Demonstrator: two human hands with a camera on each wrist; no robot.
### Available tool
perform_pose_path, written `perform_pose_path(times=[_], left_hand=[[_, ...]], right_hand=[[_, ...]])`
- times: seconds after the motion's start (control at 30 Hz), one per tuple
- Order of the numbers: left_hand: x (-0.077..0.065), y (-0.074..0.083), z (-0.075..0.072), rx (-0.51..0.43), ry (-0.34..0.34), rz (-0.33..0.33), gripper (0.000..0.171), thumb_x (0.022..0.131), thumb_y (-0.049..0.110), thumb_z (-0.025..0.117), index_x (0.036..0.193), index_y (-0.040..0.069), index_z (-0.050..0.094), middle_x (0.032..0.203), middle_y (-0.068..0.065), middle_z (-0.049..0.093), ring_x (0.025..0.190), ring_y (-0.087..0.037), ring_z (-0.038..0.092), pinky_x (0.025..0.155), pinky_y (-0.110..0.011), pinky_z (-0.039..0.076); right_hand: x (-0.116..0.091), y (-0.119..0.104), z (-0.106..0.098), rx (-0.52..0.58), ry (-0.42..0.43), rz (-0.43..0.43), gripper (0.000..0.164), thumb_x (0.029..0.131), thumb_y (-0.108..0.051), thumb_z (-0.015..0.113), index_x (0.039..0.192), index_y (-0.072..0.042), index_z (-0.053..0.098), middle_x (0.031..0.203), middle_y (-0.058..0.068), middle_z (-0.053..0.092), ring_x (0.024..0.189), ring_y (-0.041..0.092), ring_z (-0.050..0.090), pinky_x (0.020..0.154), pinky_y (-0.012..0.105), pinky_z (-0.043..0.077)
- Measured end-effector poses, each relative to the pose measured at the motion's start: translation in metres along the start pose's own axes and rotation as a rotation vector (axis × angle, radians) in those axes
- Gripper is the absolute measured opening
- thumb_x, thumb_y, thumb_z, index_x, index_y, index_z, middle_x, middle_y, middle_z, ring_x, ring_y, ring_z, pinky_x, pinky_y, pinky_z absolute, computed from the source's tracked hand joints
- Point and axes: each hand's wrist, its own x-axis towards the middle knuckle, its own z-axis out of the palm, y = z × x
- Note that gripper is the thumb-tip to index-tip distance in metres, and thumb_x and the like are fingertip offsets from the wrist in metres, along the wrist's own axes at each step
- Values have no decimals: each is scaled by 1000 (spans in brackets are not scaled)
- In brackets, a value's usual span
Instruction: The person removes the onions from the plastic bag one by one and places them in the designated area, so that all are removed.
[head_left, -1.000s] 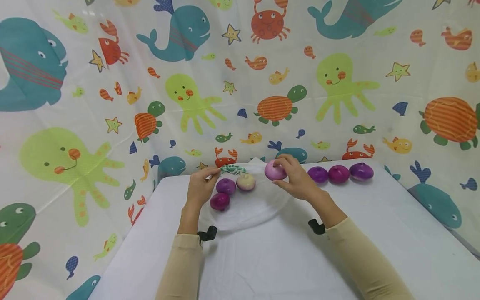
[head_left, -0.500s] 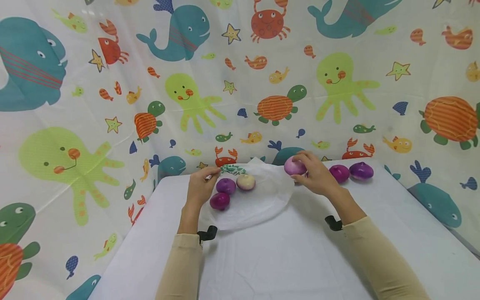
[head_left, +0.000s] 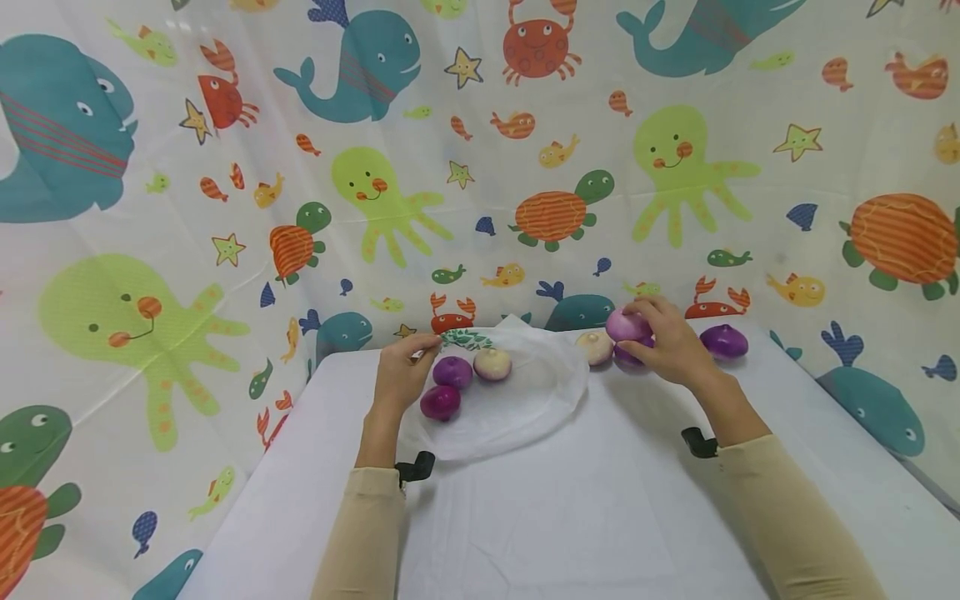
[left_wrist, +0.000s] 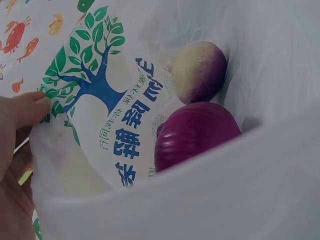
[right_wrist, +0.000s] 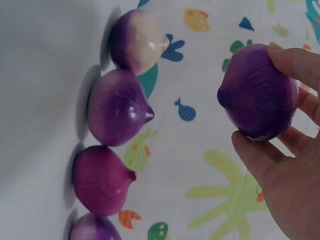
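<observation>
My left hand pinches the rim of a white plastic bag, printed with a blue and green tree in the left wrist view. Inside the bag are a pale onion, a purple onion and a magenta onion. Fingers and thumb of my right hand grip a light purple onion, held up over the row on the table. In the right wrist view this held onion looks dark purple, apart from the others.
Along the table's back stand a cream onion, a purple onion, a magenta onion hidden by my hand in the head view, and another purple onion. A curtain with sea animals hangs behind the white table.
My right hand has carried the held onion rightward, from over the bag to over the row. The cream onion has come into sight, and the magenta one is now covered. My left hand stays put.
</observation>
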Motion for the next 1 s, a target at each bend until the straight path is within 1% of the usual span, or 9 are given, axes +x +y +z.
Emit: perform_pose_path(times=[0.2, 0.33, 0.43, 0.6, 0.73, 0.9, 1.0], left_hand=[[-1, -1, -1, -1, -4, -13, 19, 97, 5, 72, 113, 9, 80, 113, -7, 79, 107, -24, 75, 82, -41, 66], [-1, -1, -1, -5, -4, -17, 18, 97, 6, 72, 113, 10, 81, 113, -7, 79, 106, -22, 75, 81, -40, 66], [0, 0, -1, -11, -1, -9, 18, 97, 6, 72, 112, 10, 81, 112, -7, 79, 105, -23, 75, 81, -41, 66], [0, 1, -2, -16, 7, 0, 18, 97, 5, 73, 112, 9, 81, 111, -8, 79, 104, -25, 75, 81, -43, 66], [0, 2, -3, -10, 7, -2, 18, 97, 5, 72, 113, 9, 81, 112, -8, 79, 104, -26, 75, 82, -44, 66], [-1, 1, -3, 0, -1, -5, 18, 97, 5, 72, 113, 9, 81, 112, -7, 79, 105, -24, 75, 80, -40, 66], [-1, 1, -3, 2, -5, -8, 18, 97, 6, 72, 113, 9, 80, 112, -7, 79, 105, -24, 75, 80, -39, 66]], right_hand=[[-2, 7, -9, -13, 4, 53, 52, 92, -17, 81, 136, -9, 55, 148, 21, 47, 134, 45, 48, 106, 68, 48], [-4, 11, -15, -19, -19, 97, 53, 93, -20, 80, 138, -10, 54, 152, 21, 44, 140, 45, 43, 111, 69, 43], [-6, 14, -19, -24, -29, 117, 53, 94, -21, 79, 139, -9, 53, 153, 21, 42, 141, 46, 41, 112, 72, 41], [-9, 17, -26, -31, -37, 125, 53, 94, -23, 78, 138, -8, 53, 151, 20, 44, 136, 46, 46, 109, 72, 43], [-12, 22, -29, -47, -52, 130, 52, 94, -21, 79, 136, -7, 53, 149, 21, 46, 134, 47, 48, 108, 71, 44], [-16, 30, -34, -53, -73, 159, 50, 93, -17, 78, 135, -5, 52, 145, 23, 46, 130, 49, 48, 107, 73, 43], [-19, 34, -38, -59, -67, 176, 52, 93, -15, 78, 135, -5, 50, 144, 24, 45, 127, 51, 49, 105, 74, 44]])
